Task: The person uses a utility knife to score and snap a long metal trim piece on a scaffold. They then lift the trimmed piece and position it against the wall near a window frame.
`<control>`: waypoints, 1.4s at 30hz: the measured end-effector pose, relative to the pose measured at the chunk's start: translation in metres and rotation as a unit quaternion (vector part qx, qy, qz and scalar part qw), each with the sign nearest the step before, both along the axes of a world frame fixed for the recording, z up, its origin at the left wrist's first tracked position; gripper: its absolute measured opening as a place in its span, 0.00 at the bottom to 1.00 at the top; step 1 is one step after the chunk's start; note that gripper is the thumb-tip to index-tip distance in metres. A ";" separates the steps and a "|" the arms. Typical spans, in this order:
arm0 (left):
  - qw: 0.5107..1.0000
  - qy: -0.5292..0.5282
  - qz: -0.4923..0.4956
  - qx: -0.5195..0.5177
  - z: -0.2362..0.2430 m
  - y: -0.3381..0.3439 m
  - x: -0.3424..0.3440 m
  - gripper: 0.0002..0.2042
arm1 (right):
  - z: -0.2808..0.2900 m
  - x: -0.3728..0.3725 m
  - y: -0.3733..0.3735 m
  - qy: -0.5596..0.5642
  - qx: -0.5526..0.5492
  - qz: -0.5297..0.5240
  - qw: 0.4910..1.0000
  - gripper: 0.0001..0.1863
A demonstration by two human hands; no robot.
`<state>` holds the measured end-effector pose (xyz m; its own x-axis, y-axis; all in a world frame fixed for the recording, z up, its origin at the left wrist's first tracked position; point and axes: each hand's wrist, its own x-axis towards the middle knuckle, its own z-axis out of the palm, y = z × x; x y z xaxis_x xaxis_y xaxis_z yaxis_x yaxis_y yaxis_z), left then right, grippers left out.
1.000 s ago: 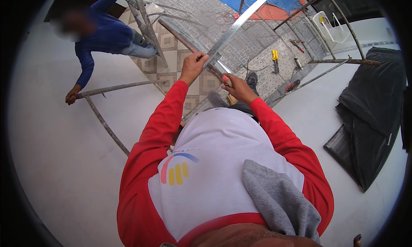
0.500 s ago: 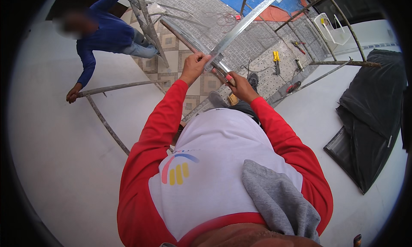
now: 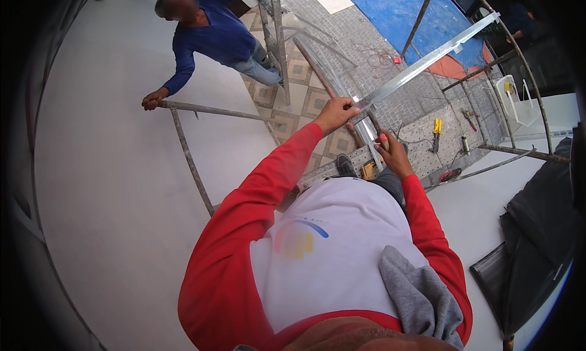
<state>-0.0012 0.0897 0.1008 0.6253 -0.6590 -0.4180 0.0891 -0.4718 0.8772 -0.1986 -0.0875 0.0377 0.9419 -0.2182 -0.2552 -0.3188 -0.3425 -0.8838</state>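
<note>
left hand (image 3: 334, 113) clamped around near end of long metal channel (image 3: 427, 58), which runs up and away to its right | right hand (image 3: 394, 156) just below, fist round red-tipped tool (image 3: 383, 139) | second person's hand (image 3: 152, 99) far left on scaffold pipe (image 3: 210, 111)

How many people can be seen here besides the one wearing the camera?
1 clearly: a person in a blue shirt at upper left, one hand on a metal scaffold bar. A dark figure at the upper right may be another; others could be hidden.
</note>
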 end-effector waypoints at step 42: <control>0.988 0.142 0.000 -0.065 -0.030 -0.012 0.005 0.11 | 0.008 0.014 -0.032 -0.028 -0.035 0.018 0.999 0.20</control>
